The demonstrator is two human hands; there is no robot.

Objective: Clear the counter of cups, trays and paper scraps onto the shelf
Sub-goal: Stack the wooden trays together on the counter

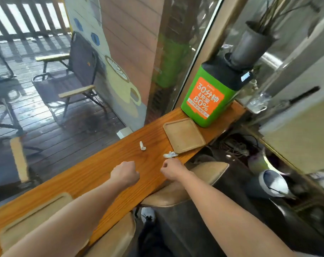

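Fingers of left hand (125,175) and right hand (171,168) are sitting curled, gripping nothing visible; crumpled white paper scrap (170,154) is lying just beyond right fingertips.

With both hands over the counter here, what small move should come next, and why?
Probably the right hand should reach forward and pinch the nearer scrap: it lies on the counter just beyond that hand, apart from it, by the tray. The other scrap lies farther out.
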